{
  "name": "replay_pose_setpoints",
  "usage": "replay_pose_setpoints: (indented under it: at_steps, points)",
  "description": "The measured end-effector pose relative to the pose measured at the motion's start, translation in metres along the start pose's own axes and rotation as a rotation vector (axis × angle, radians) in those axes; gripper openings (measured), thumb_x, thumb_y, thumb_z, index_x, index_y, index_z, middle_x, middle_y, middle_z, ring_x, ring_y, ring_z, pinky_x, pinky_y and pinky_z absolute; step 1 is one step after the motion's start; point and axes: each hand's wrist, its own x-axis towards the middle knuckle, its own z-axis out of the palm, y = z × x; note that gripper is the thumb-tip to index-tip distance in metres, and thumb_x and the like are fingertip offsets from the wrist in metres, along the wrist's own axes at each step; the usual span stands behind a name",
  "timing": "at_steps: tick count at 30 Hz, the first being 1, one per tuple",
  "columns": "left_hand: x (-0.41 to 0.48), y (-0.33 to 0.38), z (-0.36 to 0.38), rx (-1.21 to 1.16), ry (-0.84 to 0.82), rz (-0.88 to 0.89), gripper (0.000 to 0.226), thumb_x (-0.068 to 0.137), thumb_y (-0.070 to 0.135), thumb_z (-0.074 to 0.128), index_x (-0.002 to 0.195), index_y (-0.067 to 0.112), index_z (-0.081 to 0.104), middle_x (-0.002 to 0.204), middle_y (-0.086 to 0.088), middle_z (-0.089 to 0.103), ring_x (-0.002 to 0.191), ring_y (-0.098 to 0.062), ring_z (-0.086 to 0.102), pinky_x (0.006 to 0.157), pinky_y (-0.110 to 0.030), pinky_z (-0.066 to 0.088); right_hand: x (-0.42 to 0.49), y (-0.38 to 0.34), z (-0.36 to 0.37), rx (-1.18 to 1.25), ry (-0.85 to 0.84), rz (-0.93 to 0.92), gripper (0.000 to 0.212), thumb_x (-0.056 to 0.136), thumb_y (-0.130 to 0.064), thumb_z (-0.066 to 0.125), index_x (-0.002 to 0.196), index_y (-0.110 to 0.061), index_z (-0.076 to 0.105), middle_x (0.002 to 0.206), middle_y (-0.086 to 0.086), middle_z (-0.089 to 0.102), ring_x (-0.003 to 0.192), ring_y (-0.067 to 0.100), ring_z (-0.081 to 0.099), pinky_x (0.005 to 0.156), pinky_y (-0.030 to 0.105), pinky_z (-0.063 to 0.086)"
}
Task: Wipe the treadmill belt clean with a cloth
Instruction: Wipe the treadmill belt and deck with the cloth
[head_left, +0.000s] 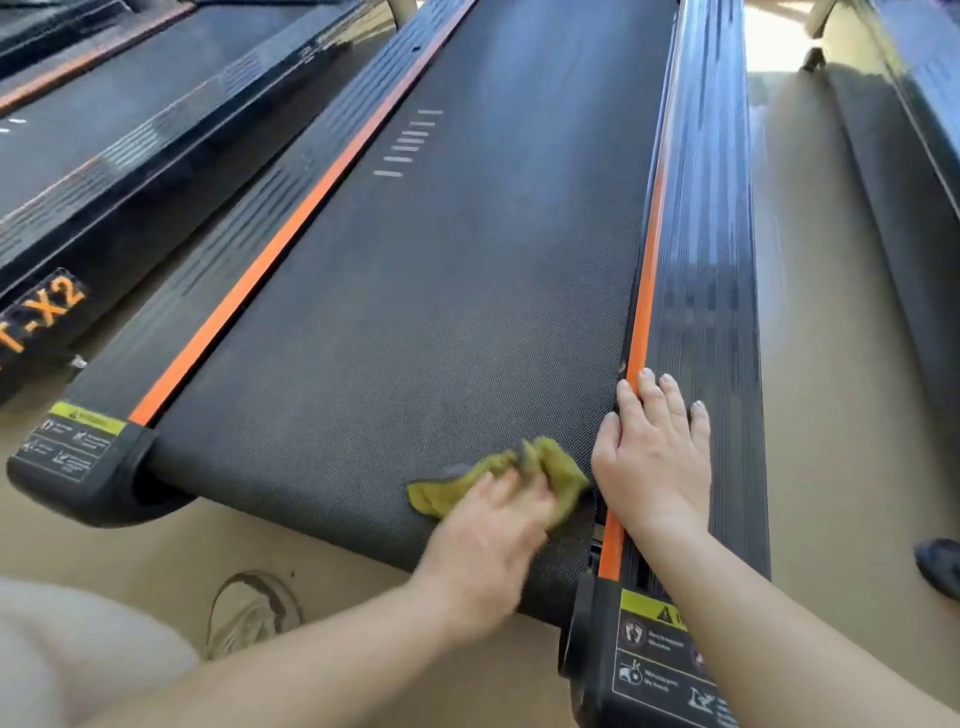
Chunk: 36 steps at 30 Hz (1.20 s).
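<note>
My left hand (488, 535) grips one crumpled yellow-green cloth (556, 470) at the near right corner of the belt (415, 322). My right hand (654, 462) lies flat, fingers straight, on the side rail (696, 291). The dark, finely textured belt runs between two orange stripes (249, 291).

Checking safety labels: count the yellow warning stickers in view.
2. One sticker on the near left corner of the treadmill, one on its near right corner. Others on neighbouring treadmills may be hidden.
</note>
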Motion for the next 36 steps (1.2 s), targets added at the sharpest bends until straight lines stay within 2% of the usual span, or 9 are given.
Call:
replay_pose_setpoints:
  at_steps: [3, 8, 11, 15, 19, 23, 26, 32, 36]
  points:
    - [-0.001, -0.029, -0.012, 0.191, -0.037, 0.233, 0.048, 0.105, 0.029, 0.037, 0.152, 0.021, 0.046, 0.160, 0.002, 0.043, 0.151, -0.021, 0.034, 0.124, -0.043, 0.025, -0.002, 0.000, 0.001, -0.005, -0.009, -0.015, 0.065, 0.101, -0.041, 0.020, 0.158, -0.021, 0.042, 0.170, 0.001, 0.026, 0.159, 0.021, 0.014, 0.128, 0.049, 0.004]
    - [0.015, -0.051, -0.018, 0.180, 0.180, -0.363, 0.058, 0.100, 0.032, 0.030, 0.151, 0.014, 0.049, 0.156, -0.005, 0.048, 0.147, -0.032, 0.041, 0.123, -0.049, 0.025, -0.003, 0.001, -0.001, -0.023, -0.044, -0.008, 0.057, 0.108, -0.040, 0.028, 0.162, -0.023, 0.033, 0.173, -0.001, 0.016, 0.160, 0.019, 0.005, 0.129, 0.047, -0.002]
    - [-0.014, 0.002, 0.007, 0.103, 0.088, -0.116, 0.052, 0.101, 0.032, 0.037, 0.150, 0.018, 0.049, 0.157, -0.001, 0.047, 0.148, -0.027, 0.039, 0.123, -0.043, 0.024, -0.002, -0.001, -0.002, -0.042, -0.053, -0.005, 0.059, 0.107, -0.042, 0.029, 0.162, -0.022, 0.032, 0.173, 0.001, 0.017, 0.160, 0.020, 0.005, 0.129, 0.048, -0.002]
    - [-0.011, -0.053, -0.025, 0.302, -0.041, 0.168, 0.054, 0.102, 0.032, 0.035, 0.155, 0.021, 0.042, 0.160, 0.002, 0.042, 0.151, -0.021, 0.034, 0.126, -0.040, 0.020, -0.003, 0.002, -0.004, -0.038, -0.064, -0.023, 0.061, 0.106, -0.045, 0.030, 0.163, -0.023, 0.030, 0.173, 0.000, 0.014, 0.160, 0.020, 0.003, 0.129, 0.048, -0.002]
    - [0.013, -0.056, -0.034, 0.079, 0.130, -0.462, 0.061, 0.101, 0.035, 0.026, 0.158, 0.017, 0.037, 0.164, -0.002, 0.036, 0.153, -0.029, 0.028, 0.128, -0.043, 0.012, -0.003, 0.005, -0.003, -0.043, -0.080, -0.042, 0.063, 0.106, -0.047, 0.028, 0.165, -0.024, 0.024, 0.174, -0.001, 0.008, 0.160, 0.019, -0.003, 0.129, 0.047, -0.006]
    - [-0.002, 0.035, 0.014, 0.060, 0.125, -0.051, 0.051, 0.098, 0.030, 0.043, 0.146, 0.017, 0.055, 0.153, -0.002, 0.052, 0.145, -0.028, 0.044, 0.122, -0.043, 0.026, -0.002, 0.003, -0.002, -0.036, -0.068, -0.019, 0.061, 0.107, -0.046, 0.027, 0.164, -0.025, 0.027, 0.174, -0.002, 0.011, 0.160, 0.017, -0.001, 0.129, 0.046, -0.006]
    - [-0.002, -0.016, -0.007, 0.239, 0.009, 0.278, 0.050, 0.100, 0.024, 0.041, 0.150, 0.019, 0.051, 0.159, 0.001, 0.044, 0.151, -0.020, 0.034, 0.126, -0.038, 0.024, -0.002, 0.005, -0.001, -0.027, -0.063, -0.018, 0.058, 0.108, -0.043, 0.028, 0.164, -0.026, 0.029, 0.174, -0.004, 0.012, 0.160, 0.016, 0.001, 0.129, 0.045, -0.004]
    - [-0.012, -0.113, -0.047, 0.225, 0.233, -0.362, 0.055, 0.098, 0.028, 0.035, 0.143, 0.007, 0.057, 0.149, -0.010, 0.056, 0.138, -0.035, 0.051, 0.120, -0.047, 0.031, 0.000, -0.001, -0.002, -0.043, -0.042, -0.005, 0.059, 0.107, -0.045, 0.032, 0.162, -0.026, 0.032, 0.173, -0.002, 0.016, 0.160, 0.016, 0.004, 0.129, 0.045, -0.002]
    - [-0.013, -0.025, -0.001, 0.088, 0.174, -0.061, 0.051, 0.102, 0.031, 0.039, 0.147, 0.013, 0.055, 0.152, -0.002, 0.053, 0.146, -0.026, 0.042, 0.121, -0.043, 0.025, 0.002, -0.004, 0.000, -0.054, -0.034, 0.014, 0.057, 0.106, -0.047, 0.034, 0.160, -0.027, 0.037, 0.172, -0.003, 0.021, 0.159, 0.016, 0.008, 0.130, 0.045, 0.001]
